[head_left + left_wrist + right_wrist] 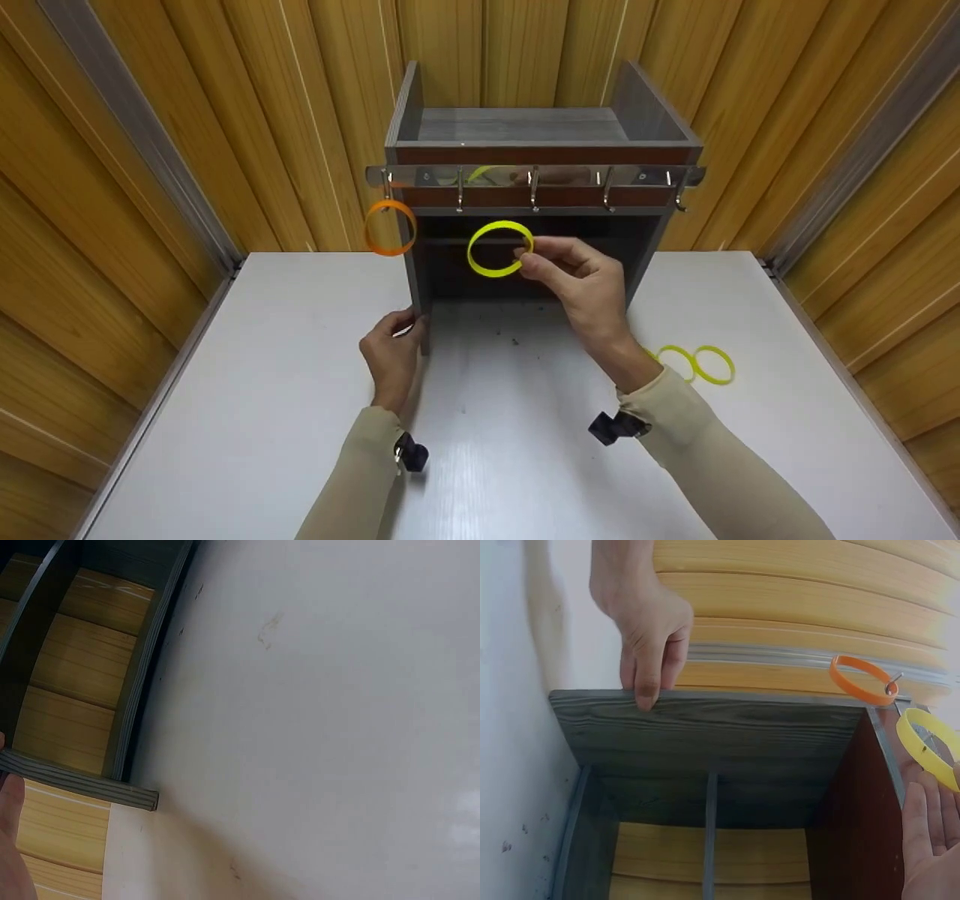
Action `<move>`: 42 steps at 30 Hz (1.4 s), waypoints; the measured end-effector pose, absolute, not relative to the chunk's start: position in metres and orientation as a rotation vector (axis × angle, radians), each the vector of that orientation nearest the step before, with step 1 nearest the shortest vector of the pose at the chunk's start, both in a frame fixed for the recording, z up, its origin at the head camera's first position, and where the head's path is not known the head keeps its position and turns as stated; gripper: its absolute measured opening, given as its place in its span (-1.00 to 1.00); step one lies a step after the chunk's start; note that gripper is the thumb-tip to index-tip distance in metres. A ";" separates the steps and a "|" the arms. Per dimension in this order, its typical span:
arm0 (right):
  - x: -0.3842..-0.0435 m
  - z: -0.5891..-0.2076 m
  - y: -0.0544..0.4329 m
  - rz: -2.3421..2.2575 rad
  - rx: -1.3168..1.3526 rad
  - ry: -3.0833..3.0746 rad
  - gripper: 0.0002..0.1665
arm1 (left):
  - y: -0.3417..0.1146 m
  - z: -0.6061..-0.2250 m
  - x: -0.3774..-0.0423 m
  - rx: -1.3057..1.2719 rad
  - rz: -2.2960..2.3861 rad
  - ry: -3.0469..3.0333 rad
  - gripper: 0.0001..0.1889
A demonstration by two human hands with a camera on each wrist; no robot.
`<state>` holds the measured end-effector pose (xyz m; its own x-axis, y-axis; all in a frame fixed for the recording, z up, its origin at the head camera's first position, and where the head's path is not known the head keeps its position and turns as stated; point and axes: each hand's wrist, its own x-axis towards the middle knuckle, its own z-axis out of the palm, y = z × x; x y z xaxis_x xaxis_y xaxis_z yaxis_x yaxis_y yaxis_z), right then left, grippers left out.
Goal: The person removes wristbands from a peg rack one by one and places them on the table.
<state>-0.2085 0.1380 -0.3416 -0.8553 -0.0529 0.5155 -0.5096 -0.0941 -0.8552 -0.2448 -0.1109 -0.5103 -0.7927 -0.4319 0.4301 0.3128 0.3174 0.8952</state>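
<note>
My right hand [592, 289] pinches a thin yellow ring [471, 259] by its right side, thumb in front. The ring is raised before the shelf, below the hook rail [570, 176] and close to the second hook [460, 191] from the left. An orange ring [367, 234] hangs on the leftmost hook [386, 180]. My left hand [391, 356] grips the lower front edge of the shelf's left side panel [705, 716]. In the right wrist view, that hand's thumb lies over the panel's edge.
The grey wooden shelf [652, 112] stands at the back of the white table [285, 390]. More yellow rings [714, 382] lie on the table at the right, partly behind my right forearm. Wood-patterned walls [150, 150] enclose the back and sides.
</note>
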 end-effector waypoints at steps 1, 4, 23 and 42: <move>-0.208 -0.343 0.141 2.012 0.610 -1.873 -0.68 | -0.111 -0.510 -0.245 0.111 -1.535 -1.963 -0.84; -0.207 -0.348 0.149 2.014 0.594 -1.871 -0.67 | -0.111 -0.511 -0.246 0.123 -1.535 -1.965 -0.85; -0.203 -0.384 0.203 2.091 0.332 -1.837 -0.69 | -0.112 -0.514 -0.246 0.068 -1.549 -1.920 -0.85; -0.195 -0.420 0.279 2.083 0.077 -1.922 -0.59 | -0.111 -0.513 -0.245 0.083 -1.547 -1.921 -0.84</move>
<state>-0.1950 0.2794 -0.4198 -0.9521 0.1853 0.2434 -0.2575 -0.0558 -0.9647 -0.2447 -0.1106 -0.5129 -0.7797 -0.4375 0.4479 0.3442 0.2981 0.8903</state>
